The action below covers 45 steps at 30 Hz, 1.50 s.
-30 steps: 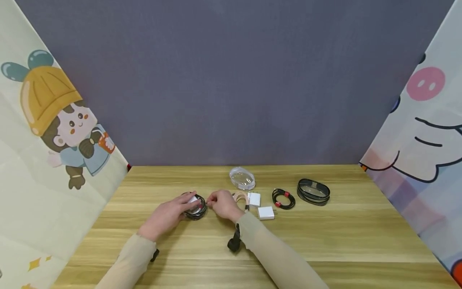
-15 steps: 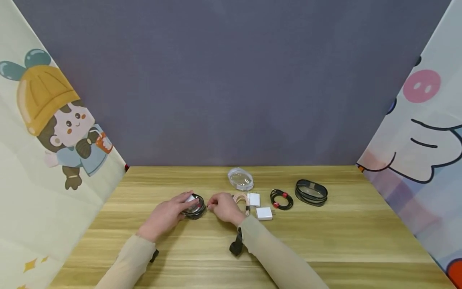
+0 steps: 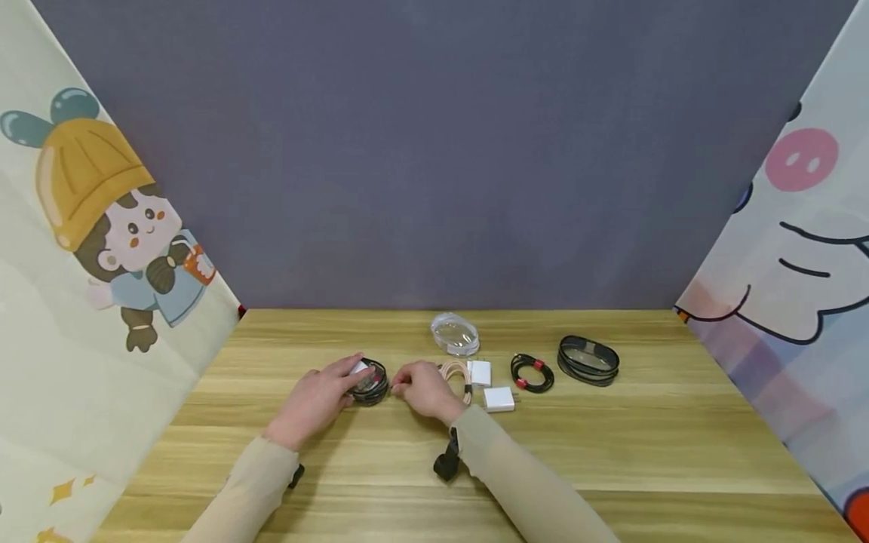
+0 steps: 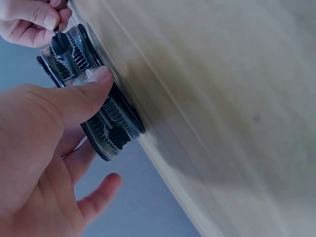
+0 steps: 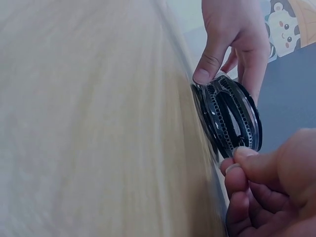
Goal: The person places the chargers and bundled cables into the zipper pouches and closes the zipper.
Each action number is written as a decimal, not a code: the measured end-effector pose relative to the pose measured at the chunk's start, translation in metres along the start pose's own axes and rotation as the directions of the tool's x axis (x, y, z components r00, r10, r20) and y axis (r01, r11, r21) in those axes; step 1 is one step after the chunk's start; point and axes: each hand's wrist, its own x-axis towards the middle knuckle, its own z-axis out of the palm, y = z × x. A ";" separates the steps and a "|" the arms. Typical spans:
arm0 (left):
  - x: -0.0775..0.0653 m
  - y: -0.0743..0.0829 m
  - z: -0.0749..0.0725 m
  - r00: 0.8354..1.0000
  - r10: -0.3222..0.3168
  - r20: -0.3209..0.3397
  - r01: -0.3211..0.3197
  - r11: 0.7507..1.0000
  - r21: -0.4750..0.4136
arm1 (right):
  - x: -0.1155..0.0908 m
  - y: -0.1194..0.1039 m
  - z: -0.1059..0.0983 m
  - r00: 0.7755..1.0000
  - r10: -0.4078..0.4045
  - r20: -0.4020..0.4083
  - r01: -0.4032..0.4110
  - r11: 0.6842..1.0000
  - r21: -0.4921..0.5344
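A clear, black-rimmed cable winder (image 3: pixel 373 383) stands on the table, with black turns round it. In the head view something white shows at its top under the left fingers. My left hand (image 3: pixel 315 400) holds it from the left, and in the left wrist view the thumb lies across its side (image 4: pixel 116 116). At its right end my right hand (image 3: pixel 422 388) pinches a small dark piece, which looks like a black cable end, between thumb and index finger. In the right wrist view those fingertips (image 5: pixel 245 152) hide most of it at the winder's edge (image 5: pixel 232 113).
Right of the right hand lie a pink cable coil (image 3: pixel 465 373), two white charger plugs (image 3: pixel 480 374) and a black cable coil with red ties (image 3: pixel 524 375). A clear oval case (image 3: pixel 455 348) and another black-rimmed oval winder (image 3: pixel 589 374) stand farther back.
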 end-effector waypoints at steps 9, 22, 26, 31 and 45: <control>-0.001 0.003 -0.004 0.999 -0.041 0.029 0.040 0.998 0.044 | 0.004 0.002 0.002 1.000 0.004 -0.003 -0.004 1.000 0.018; -0.003 0.004 -0.009 0.999 0.030 -0.045 -0.026 0.995 0.091 | 0.016 0.004 0.009 0.989 0.117 -0.095 -0.117 0.993 0.013; -0.002 0.003 -0.011 0.993 0.110 -0.048 -0.107 0.992 0.063 | 0.019 0.007 0.011 0.984 0.135 -0.114 -0.134 0.991 0.015; -0.001 0.002 -0.013 0.980 0.199 -0.019 -0.199 0.980 -0.002 | 0.022 0.010 0.012 0.983 0.140 -0.121 -0.138 0.990 0.029; -0.002 0.003 -0.008 0.982 0.191 0.001 -0.191 0.978 -0.082 | 0.015 0.008 0.006 0.987 0.146 -0.064 -0.144 0.989 0.037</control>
